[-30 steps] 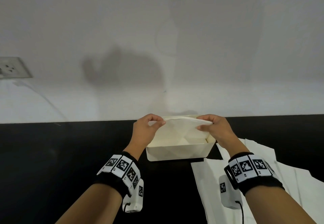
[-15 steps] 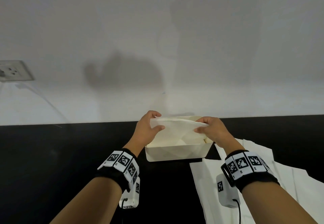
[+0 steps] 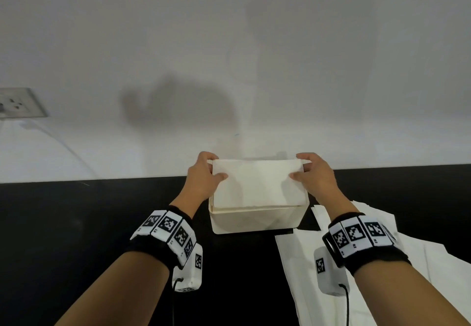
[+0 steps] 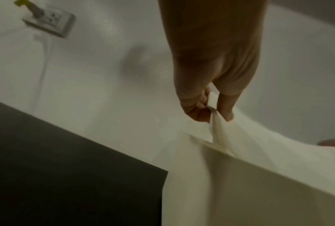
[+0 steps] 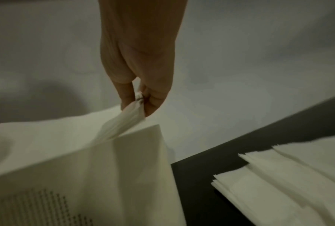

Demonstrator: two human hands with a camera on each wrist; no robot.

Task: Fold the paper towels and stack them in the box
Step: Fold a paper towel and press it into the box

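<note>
We hold the folded paper towel (image 3: 258, 184) spread flat just above the open top of the box (image 3: 254, 219), its long axis running side to side along the box's length, our left hand (image 3: 204, 176) pinching its left far corner and our right hand (image 3: 314, 175) its right, both equally near. To go in, we judge, it must drop straight down. The box sits on the black table (image 3: 89, 223) against a white wall (image 3: 229, 57), loose paper towels (image 3: 382, 274) just right of it.

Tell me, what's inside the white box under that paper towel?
The folded paper towel, pinched by the left hand and right hand, covers the box opening. Whatever lies inside is hidden.
</note>
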